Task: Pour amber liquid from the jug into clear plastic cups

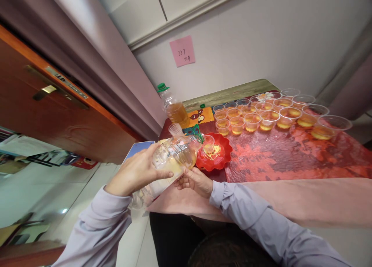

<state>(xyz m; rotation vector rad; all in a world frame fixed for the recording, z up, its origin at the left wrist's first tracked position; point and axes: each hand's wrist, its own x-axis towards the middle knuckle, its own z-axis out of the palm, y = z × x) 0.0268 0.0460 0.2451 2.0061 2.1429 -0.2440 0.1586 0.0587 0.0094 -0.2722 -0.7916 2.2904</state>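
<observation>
A large clear plastic bottle with a little amber liquid lies tilted over the table's left end, its neck toward a red scalloped plate. My left hand is wrapped round the bottle's body from above. Under its shoulder, my right hand supports it with thumb and fingers. A clear plastic cup holding some amber liquid sits on the plate, just beyond the bottle's mouth. Beside the bottle is another clear cup or stack of cups, partly hidden.
Several rows of clear cups with amber liquid fill the table's far right. A second bottle with a green cap stands at the back left. Nearby lies a loose green cap. A brown door is at left.
</observation>
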